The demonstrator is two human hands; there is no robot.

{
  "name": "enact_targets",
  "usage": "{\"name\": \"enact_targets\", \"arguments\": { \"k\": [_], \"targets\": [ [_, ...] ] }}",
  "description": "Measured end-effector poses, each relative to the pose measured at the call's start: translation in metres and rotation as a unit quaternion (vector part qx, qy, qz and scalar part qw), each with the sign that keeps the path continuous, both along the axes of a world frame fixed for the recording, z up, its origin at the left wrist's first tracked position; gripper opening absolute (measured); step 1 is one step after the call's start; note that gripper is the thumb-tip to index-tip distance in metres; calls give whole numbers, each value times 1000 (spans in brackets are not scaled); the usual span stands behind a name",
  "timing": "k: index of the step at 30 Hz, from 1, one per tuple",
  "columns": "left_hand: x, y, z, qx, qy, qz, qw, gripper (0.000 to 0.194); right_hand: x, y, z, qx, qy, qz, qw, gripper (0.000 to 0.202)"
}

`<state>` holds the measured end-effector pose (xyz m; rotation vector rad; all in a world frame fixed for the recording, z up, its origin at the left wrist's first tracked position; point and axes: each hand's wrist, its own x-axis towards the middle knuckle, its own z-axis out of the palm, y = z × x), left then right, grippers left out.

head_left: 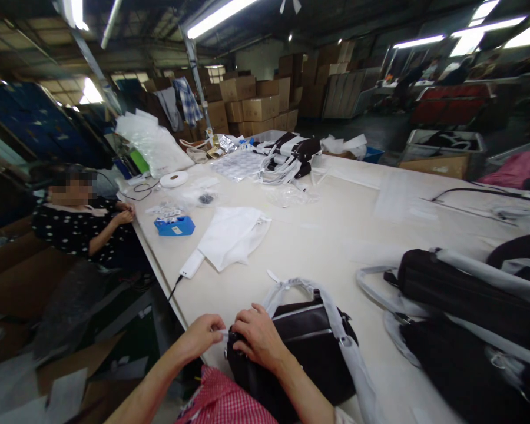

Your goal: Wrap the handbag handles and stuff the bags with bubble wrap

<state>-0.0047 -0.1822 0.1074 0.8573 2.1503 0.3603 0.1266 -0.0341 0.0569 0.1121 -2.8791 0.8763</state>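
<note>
A black handbag [309,347] lies at the table's near edge, its handles [335,321] wrapped in white material. My right hand [260,335] rests on the bag's left end, fingers curled over the corner near a metal fitting. Close beside it, my left hand [205,334] is closed in a pinch on a small translucent white piece [224,334] at that same corner. What the right fingertips press on is partly hidden.
More black bags [463,306] with wrapped straps lie on the right, and others [289,153] are piled at the far end. Left of centre are a white cloth-like sheet [234,235], a white power strip [191,264] and a blue box [174,226]. A person [92,218] sits at the left edge.
</note>
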Motion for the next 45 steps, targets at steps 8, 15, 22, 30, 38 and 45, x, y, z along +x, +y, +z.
{"name": "enact_targets", "arguments": {
  "k": [8,15,22,30,38,45],
  "targets": [
    [21,0,2,-26,82,-45,995,15,0,-4,-2,-1,-4,-16,1000,24],
    [32,8,2,-40,141,-44,988,24,5,-3,-3,0,19,-2,1000,48],
    [36,2,8,-25,134,-84,987,14,2,-10,-16,12,45,-14,999,32],
    [48,6,2,-88,187,-84,975,29,0,-13,-19,14,57,-27,998,21],
    [55,14,4,-120,220,-116,961,35,7,-5,-12,-11,62,-12,998,29],
    [57,14,6,-136,234,-130,954,32,10,-2,-7,-39,65,-18,997,36]
  ]
}}
